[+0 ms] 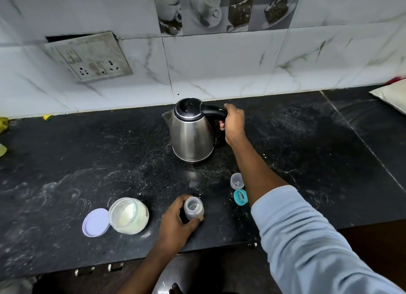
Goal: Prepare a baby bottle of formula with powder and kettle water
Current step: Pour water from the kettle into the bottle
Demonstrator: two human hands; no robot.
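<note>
jar (128, 215) and lid (95, 222) left of bottle (193, 209)

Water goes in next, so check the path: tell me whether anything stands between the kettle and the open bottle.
Nothing visible does. The right hand grips the kettle by its handle, the left hand holds the bottle, and only counter lies between them. The clear cap and teal ring lie off to the right, out of the line.
</note>
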